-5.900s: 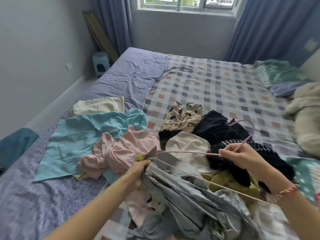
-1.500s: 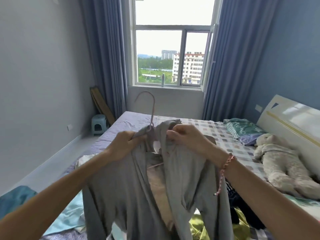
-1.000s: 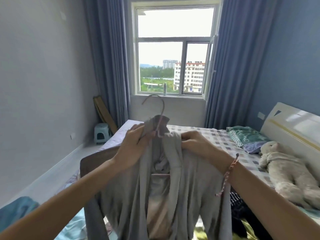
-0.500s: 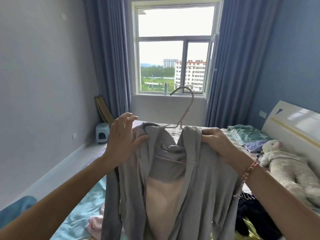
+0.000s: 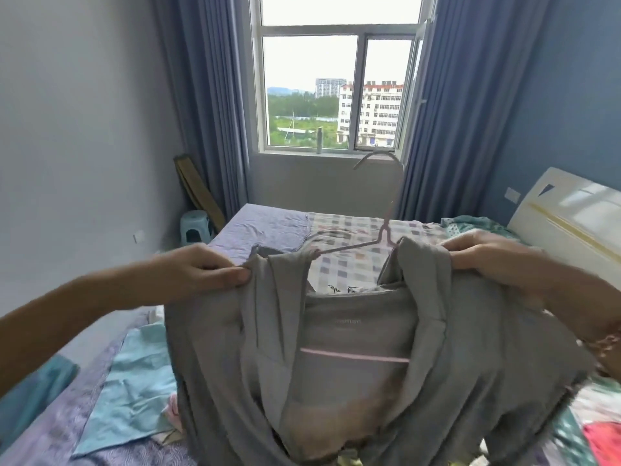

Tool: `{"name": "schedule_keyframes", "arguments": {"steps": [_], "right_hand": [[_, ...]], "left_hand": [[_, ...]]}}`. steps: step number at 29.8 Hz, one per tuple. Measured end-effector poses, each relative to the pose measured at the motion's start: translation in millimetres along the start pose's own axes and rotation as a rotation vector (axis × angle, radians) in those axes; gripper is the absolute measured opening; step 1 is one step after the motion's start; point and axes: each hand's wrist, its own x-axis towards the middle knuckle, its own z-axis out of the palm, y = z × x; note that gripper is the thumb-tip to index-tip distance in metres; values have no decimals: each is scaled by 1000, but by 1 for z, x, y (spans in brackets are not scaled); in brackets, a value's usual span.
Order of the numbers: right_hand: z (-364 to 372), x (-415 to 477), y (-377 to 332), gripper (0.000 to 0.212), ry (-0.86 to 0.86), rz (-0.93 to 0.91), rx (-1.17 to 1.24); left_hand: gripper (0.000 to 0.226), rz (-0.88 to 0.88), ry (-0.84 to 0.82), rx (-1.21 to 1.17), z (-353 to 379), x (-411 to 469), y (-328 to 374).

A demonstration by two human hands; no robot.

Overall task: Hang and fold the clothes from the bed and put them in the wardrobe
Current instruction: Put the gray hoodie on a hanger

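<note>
Two shoulders of grey knit top [image 5: 353, 331] on thin pink hanger [image 5: 354, 355] held: left hand [image 5: 201, 274] pinching, right hand [image 5: 487, 257] gripping.

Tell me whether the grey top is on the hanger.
On: the grey top drapes over the pink hanger, whose bar shows inside it and hook sticks out above the collar.

Grey garment [image 5: 353, 331] stretched between left hand [image 5: 198, 274] and right hand [image 5: 487, 258] walls off the low centre. Open air above its collar, save the hanger [image 5: 385, 232] hook standing up right of middle. Headboard [image 5: 564, 213] bounds the right; stool [image 5: 194, 225] sits far left.
</note>
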Motion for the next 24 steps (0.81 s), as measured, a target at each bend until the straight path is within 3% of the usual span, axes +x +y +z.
{"name": "schedule_keyframes", "arguments": {"steps": [2, 3, 5, 7, 11, 15, 19, 21, 23, 24], "right_hand": [[-5, 5, -14, 16, -7, 39, 26], [-9, 24, -15, 11, 8, 77, 7], [-9, 63, -3, 19, 35, 134, -166], [-9, 133, 26, 26, 84, 155, -392], [39, 236, 139, 24, 154, 211, -562], [113, 290, 270, 26, 384, 255, -647], [226, 277, 418, 20, 202, 340, -443], [271, 239, 466, 33, 132, 366, -432], [298, 199, 491, 42, 131, 295, -508], [300, 188, 492, 45, 171, 237, -538]], "left_hand": [[88, -135, -93, -44, -16, 6, 5], [91, -208, -142, -51, -23, 23, -3], [98, -316, -130, 22, -22, 61, -24], [101, -340, -6, 149, -13, 128, -72], [56, -403, 201, 367, 65, 222, -184], [40, -520, 389, 396, 160, 261, -277], [51, -556, 154, 485, 309, 240, -383], [58, -607, 40, 523, 374, 199, -404], [69, -582, 9, 493, 413, 158, -410], [76, -514, 74, 467, 418, 147, -411]]}}
